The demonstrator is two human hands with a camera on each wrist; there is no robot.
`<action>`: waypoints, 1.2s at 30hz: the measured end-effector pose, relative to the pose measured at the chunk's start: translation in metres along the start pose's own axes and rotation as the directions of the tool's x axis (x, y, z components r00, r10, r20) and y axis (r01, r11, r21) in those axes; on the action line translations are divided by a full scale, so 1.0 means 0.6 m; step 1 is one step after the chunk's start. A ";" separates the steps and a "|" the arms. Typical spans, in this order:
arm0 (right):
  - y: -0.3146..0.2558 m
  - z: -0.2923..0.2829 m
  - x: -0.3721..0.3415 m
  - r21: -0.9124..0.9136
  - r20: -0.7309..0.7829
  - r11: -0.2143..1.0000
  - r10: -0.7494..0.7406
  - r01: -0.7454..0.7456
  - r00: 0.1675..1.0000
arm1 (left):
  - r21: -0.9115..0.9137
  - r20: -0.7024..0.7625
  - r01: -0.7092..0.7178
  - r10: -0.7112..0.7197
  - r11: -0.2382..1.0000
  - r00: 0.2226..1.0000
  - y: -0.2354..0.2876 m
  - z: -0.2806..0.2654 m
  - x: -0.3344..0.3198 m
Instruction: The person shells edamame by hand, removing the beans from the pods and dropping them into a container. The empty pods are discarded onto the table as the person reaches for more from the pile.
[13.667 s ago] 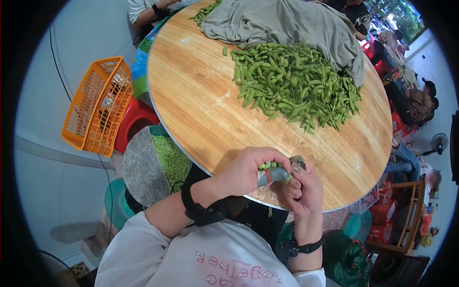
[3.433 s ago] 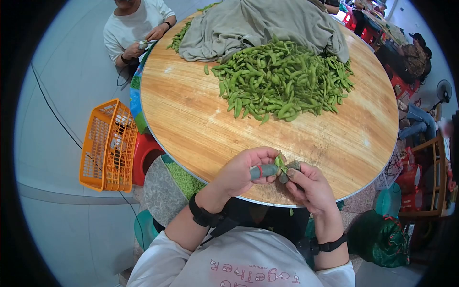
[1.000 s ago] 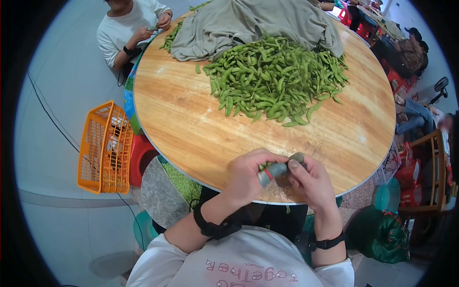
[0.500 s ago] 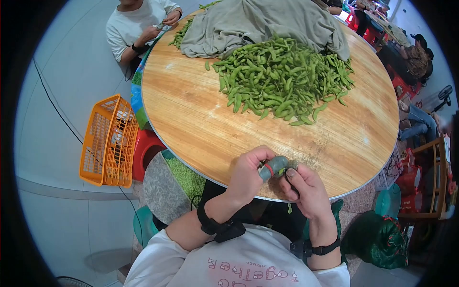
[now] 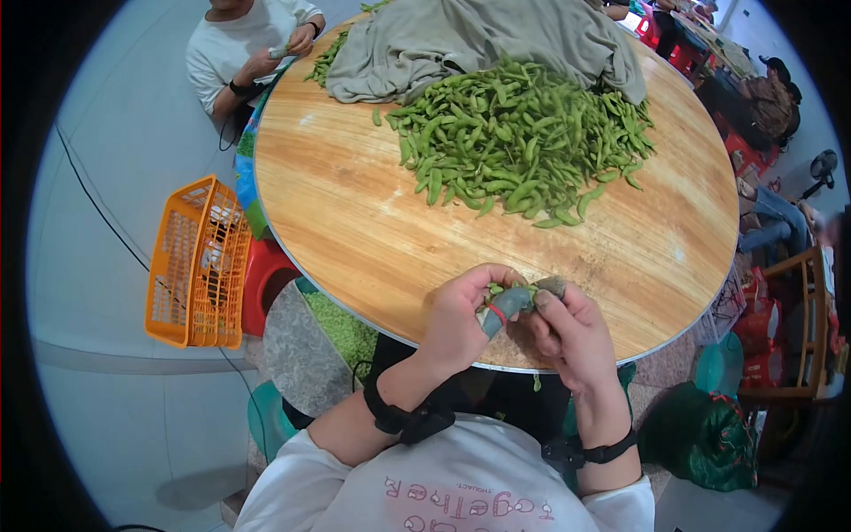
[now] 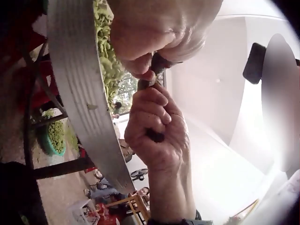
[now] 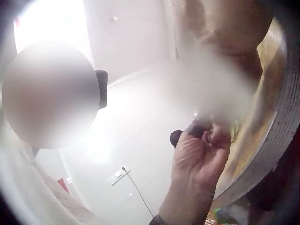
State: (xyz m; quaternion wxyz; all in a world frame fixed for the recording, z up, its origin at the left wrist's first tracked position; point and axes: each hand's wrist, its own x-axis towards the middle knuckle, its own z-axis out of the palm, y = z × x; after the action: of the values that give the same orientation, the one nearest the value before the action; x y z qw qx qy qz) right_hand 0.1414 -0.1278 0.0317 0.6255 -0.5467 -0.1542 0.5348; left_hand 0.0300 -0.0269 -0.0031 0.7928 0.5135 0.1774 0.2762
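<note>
Both hands meet over the near edge of the round wooden table (image 5: pixel 355 239). My left hand (image 5: pixel 456 319) curls its fingers over several green edamame beans (image 5: pixel 498 288), and its thumb wears a grey sleeve (image 5: pixel 511 303) with a red band. Close against that thumb tip, my right hand (image 5: pixel 576 341) pinches with its thumb and a finger in a dark cover (image 5: pixel 554 285). A bit of green edamame pod shows between the hands, mostly hidden by fingers. In the left wrist view the right hand (image 6: pixel 157 131) has its other fingers folded in.
A pile of edamame pods (image 5: pixel 523 142) lies beyond the hands, partly under a grey cloth (image 5: pixel 399 53). Shelled beans (image 5: pixel 341 328) fill a container below left, half covered by a grey board (image 5: pixel 301 346). An orange crate (image 5: pixel 182 275) stands left. Another person (image 5: pixel 239 53) sits far left.
At 3.4 seconds ago a leafy green pod stuck up between the hands; now the fingertips close over it. Several pods at the pile's near edge have shifted. The hands turned slightly since half a second ago.
</note>
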 end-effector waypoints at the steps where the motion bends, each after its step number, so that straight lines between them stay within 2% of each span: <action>1: 0.000 -0.004 0.005 0.036 0.043 0.999 -0.011 0.009 0.999 | 0.128 -0.023 -0.055 0.059 0.990 0.998 0.006 0.003 0.000; 2: -0.002 -0.008 0.011 0.035 0.039 0.999 -0.006 0.005 0.999 | 0.124 -0.024 -0.052 0.055 0.991 0.998 0.009 0.003 0.001; 3: -0.009 -0.014 0.021 -0.202 0.106 0.977 -0.046 0.066 0.993 | 0.174 -0.067 -0.035 0.047 0.984 0.997 0.013 0.002 0.003; 4: -0.018 -0.022 0.033 -0.422 0.180 0.896 -0.067 0.139 0.981 | 0.223 -0.108 -0.017 0.042 0.975 0.993 0.016 0.000 0.005; 5: -0.029 -0.041 0.055 -0.612 0.116 0.752 -0.222 0.245 0.968 | 0.221 -0.107 -0.016 0.041 0.975 0.993 0.012 -0.006 0.010; 6: -0.048 -0.063 0.082 -0.774 0.088 0.556 -0.379 0.303 0.921 | 0.095 -0.094 0.040 -0.031 0.995 0.995 0.004 -0.015 0.015; 7: -0.093 -0.072 0.102 -0.952 -0.051 0.295 -0.426 0.086 0.903 | -0.031 -0.074 0.099 -0.101 0.995 0.992 0.001 -0.022 0.018; 8: -0.110 -0.096 0.123 -0.963 0.019 0.210 -0.570 0.169 0.821 | -0.033 -0.074 0.099 -0.101 0.995 0.992 0.006 -0.026 0.015; 9: -0.122 -0.123 0.145 -0.964 0.020 0.207 -0.571 0.168 0.821 | 0.199 0.065 0.126 -0.141 0.972 0.988 0.014 -0.030 0.012; 10: -0.129 -0.149 0.167 -0.994 0.102 -0.032 -0.562 0.101 0.821 | 0.423 0.188 0.112 -0.208 0.899 0.960 0.020 -0.031 0.011; 11: -0.134 -0.160 0.177 -0.962 0.179 -0.272 -0.534 0.033 0.826 | 0.421 0.189 0.110 -0.206 0.901 0.960 0.022 -0.028 0.008; 13: -0.135 -0.133 0.157 -0.954 0.196 -0.295 -0.496 0.048 0.846 | 0.327 0.267 0.136 -0.230 0.935 0.936 0.022 -0.023 0.003; 15: -0.128 -0.114 0.133 -0.946 0.212 -0.315 -0.446 0.069 0.869 | 0.318 0.254 0.112 -0.198 0.942 0.947 0.014 -0.028 0.005; 18: -0.105 -0.106 0.099 -0.968 0.127 -0.250 -0.402 0.025 0.907 | 0.311 0.224 0.106 -0.182 0.945 0.958 0.012 -0.028 0.006; 20: -0.084 -0.108 0.077 -0.971 0.063 0.182 -0.436 0.156 0.898 | 0.308 0.210 0.120 -0.191 0.944 0.959 0.009 -0.016 0.009; 21: -0.064 -0.110 0.067 -0.932 0.025 0.320 -0.415 0.171 0.910 | 0.213 0.176 0.110 -0.148 0.971 0.973 0.005 -0.007 0.010; 22: -0.057 -0.087 0.047 -0.816 -0.039 0.559 -0.313 0.150 0.949 | 0.119 0.137 0.093 -0.109 0.988 0.985 0.003 0.001 0.010; 23: -0.046 -0.072 0.035 -0.729 -0.005 0.662 -0.259 0.174 0.966 | 0.126 0.137 0.092 -0.109 0.988 0.985 0.002 0.007 0.010; 24: -0.036 -0.060 0.026 -0.630 0.038 0.754 -0.209 0.186 0.977 | -0.015 0.103 0.124 -0.122 0.992 0.987 0.002 0.011 0.009; 25: -0.025 -0.050 0.019 -0.570 0.049 0.799 -0.202 0.193 0.978 | -0.158 0.071 0.149 -0.139 0.976 0.988 0.003 0.014 0.009; 26: -0.016 -0.039 0.014 -0.507 0.061 0.839 -0.194 0.198 0.979 | -0.155 0.071 0.149 -0.140 0.977 0.988 -0.001 0.013 0.009; 28: -0.013 -0.019 -0.001 -0.459 0.054 0.859 -0.228 0.227 0.972 | -0.198 -0.028 0.179 -0.188 0.964 0.982 -0.008 0.006 0.008; 30: -0.012 -0.017 -0.012 -0.196 0.156 0.981 0.023 0.008 0.987 | -0.241 -0.029 0.178 -0.191 0.954 0.981 -0.001 0.005 0.006; 31: -0.012 -0.011 -0.017 -0.208 0.158 0.978 0.040 -0.006 0.987 | -0.289 -0.030 0.178 -0.194 0.941 0.980 0.002 0.005 0.004; 35: 0.004 -0.022 -0.017 -0.108 0.252 0.994 0.019 0.009 0.967 | -0.192 -0.087 0.138 -0.157 0.972 0.984 -0.010 0.001 0.001; 36: 0.002 -0.021 -0.020 -0.083 0.253 0.996 0.033 -0.012 0.967 | -0.101 -0.102 0.114 -0.124 0.988 0.987 -0.004 0.004 -0.002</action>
State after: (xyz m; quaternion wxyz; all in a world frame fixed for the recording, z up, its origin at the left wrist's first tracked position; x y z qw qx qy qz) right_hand 0.1461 -0.1444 0.0305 0.5717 -0.5003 -0.2486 0.6009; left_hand 0.0312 -0.0299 -0.0043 0.8208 0.4479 0.2371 0.2637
